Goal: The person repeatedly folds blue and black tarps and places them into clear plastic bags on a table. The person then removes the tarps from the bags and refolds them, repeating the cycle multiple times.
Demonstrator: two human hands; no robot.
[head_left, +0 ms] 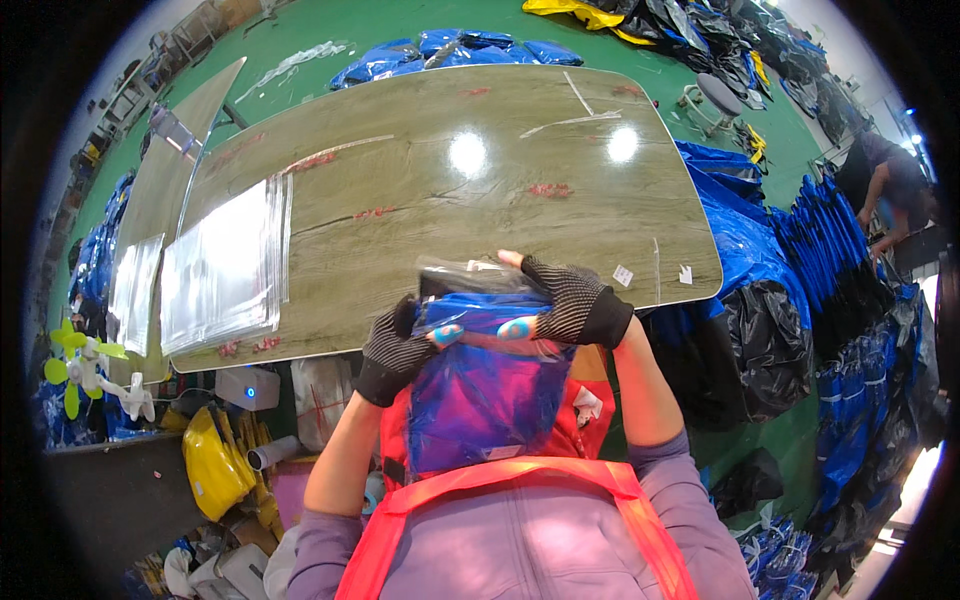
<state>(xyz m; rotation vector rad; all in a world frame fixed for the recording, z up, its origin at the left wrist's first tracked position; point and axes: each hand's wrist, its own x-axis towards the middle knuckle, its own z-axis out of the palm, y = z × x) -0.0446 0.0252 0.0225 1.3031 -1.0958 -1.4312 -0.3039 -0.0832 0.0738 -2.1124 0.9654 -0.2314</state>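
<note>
Close to my body, a clear plastic bag [485, 405] with a folded blue item inside hangs at the table's near edge. My left hand [395, 350], in a dark dotted glove with bare fingertips, grips the bag's left side near its upper end. On the right side, my right hand [575, 305] in a matching glove has its thumb on the front and its fingers behind. Blue wrapping covers both thumb tips. The bag's loose clear flap [455, 275] rises above the blue item over the tabletop. Fingers behind the bag are partly hidden.
The wood-patterned table [430, 200] carries a stack of clear bags [225, 265] at left and small white labels [622, 274] at right. A green fan [75, 370] stands by its left corner. Blue bundles [830, 240] lie at right, near another person [885, 190]. A stool [718, 95] stands beyond.
</note>
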